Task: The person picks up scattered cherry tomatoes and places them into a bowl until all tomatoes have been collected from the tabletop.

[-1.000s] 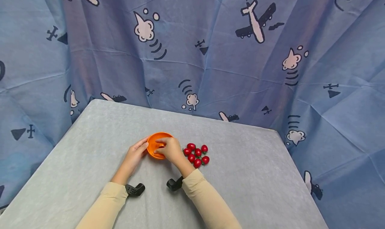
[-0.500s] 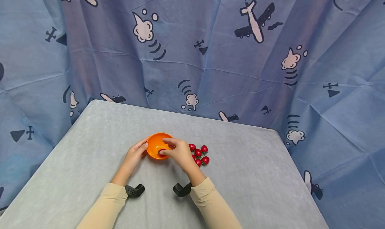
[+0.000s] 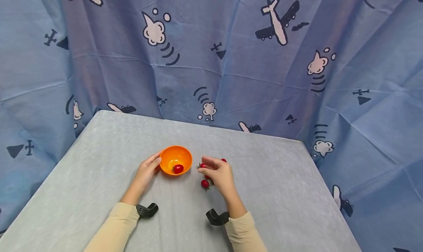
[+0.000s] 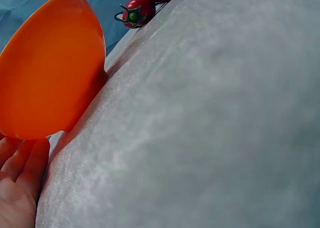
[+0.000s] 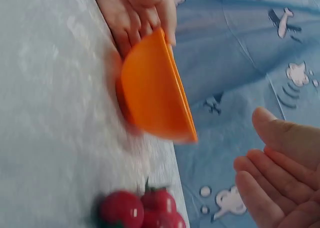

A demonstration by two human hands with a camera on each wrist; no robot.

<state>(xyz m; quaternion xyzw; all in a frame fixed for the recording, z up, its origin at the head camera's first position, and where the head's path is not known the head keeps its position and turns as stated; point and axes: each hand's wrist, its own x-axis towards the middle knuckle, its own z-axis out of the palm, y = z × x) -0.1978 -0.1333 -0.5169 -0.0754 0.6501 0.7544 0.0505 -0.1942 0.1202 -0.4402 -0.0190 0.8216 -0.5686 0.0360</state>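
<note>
Gripping the bowl [image 3: 166, 157] by its left side with thumb and fingers of the left hand [image 3: 146, 171], one tomato [image 3: 179, 169] inside. Hovering right of it over loose tomatoes [image 3: 205, 184] with the right hand [image 3: 221, 173], fingers apart; could scatter some through a hasty pinch.

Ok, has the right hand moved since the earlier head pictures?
Yes. Judged against the printed curtain behind, the right hand has moved rightward, from the orange bowl towards the red tomatoes.

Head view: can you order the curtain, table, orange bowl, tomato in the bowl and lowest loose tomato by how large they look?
Largest to smallest:
1. Curtain
2. Table
3. Orange bowl
4. Tomato in the bowl and lowest loose tomato: too alike to rank
</note>
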